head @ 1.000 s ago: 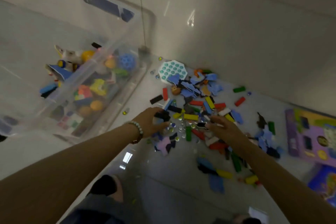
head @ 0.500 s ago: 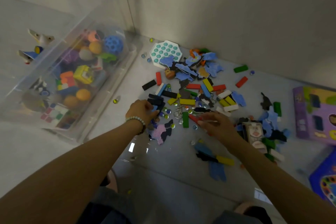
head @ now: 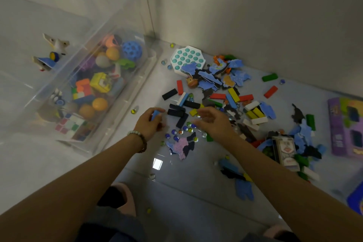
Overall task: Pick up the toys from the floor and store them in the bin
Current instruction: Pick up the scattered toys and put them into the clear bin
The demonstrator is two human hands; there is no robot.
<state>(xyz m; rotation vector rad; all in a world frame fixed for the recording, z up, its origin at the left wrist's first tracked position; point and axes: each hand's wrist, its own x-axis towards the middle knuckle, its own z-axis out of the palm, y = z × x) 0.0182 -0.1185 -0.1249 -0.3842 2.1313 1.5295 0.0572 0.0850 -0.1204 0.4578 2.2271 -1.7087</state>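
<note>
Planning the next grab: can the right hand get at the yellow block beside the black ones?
Probably yes. The right hand hovers with its fingers just beside the yellow block, which lies uncovered on the floor; nothing stands between them.

Teal-dotted white pop toy (head: 188, 59), clear bin (head: 125, 108), blue block (head: 155, 114), red block (head: 179, 87).

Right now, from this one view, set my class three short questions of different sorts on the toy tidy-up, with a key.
1. True or false: the left grip holds a blue block.
2. The blue holed ball lies: A in the bin; B on the floor; C in the right grip.
3. Which wrist wears the bead bracelet?
Key: 1 true; 2 A; 3 left.
</note>
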